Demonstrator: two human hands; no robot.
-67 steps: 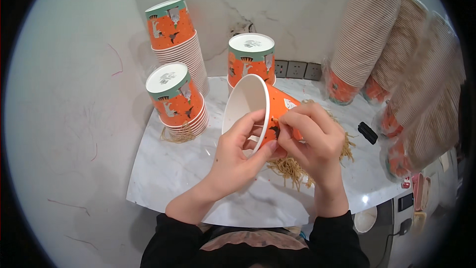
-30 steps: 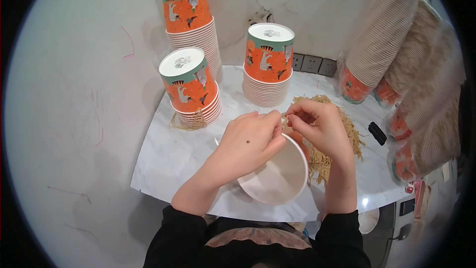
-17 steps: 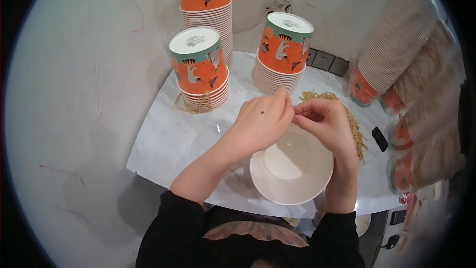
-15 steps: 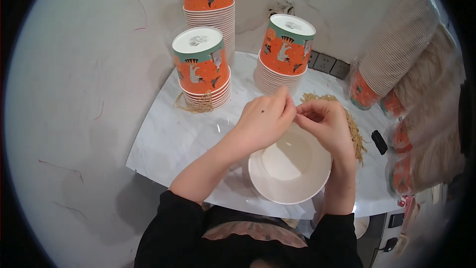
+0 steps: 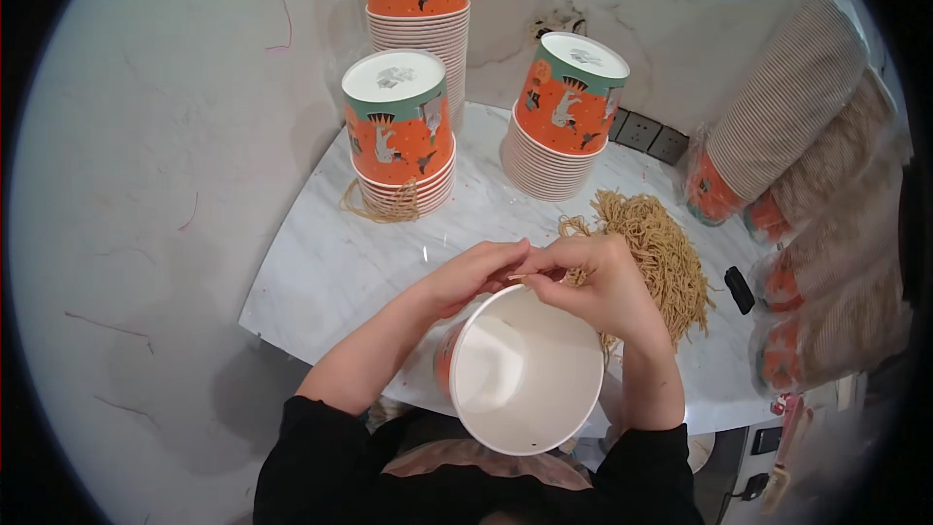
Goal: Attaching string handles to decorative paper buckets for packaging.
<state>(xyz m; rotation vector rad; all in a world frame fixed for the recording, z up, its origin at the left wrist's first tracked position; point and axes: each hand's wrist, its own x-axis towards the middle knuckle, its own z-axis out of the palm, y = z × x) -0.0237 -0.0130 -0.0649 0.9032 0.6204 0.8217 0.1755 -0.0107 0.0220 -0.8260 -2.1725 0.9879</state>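
Observation:
A white-lined paper bucket (image 5: 530,369) stands tilted toward me at the table's near side, its open mouth facing up. A small dark hole shows near its near rim. At the far rim my left hand (image 5: 476,277) is closed, its fingertips mostly hidden behind my right hand and the rim. The thumb and forefinger of my right hand (image 5: 593,277) are pinched together at that rim, with the small pale end of what looks like a string (image 5: 518,277) between them. Just beyond my right hand lies a heap of tan strings (image 5: 666,253).
Upside-down stacks of orange and green paper buckets (image 5: 398,126) stand at the back, a second stack (image 5: 569,107) right of them. A loop of string (image 5: 379,209) lies by the left stack. Plastic-wrapped bucket stacks (image 5: 777,107) lean at right, near a small black object (image 5: 739,290).
The bucket has tilted and shifted left and toward me. Both hands have come down from above it to its far rim, uncovering more of the string heap.

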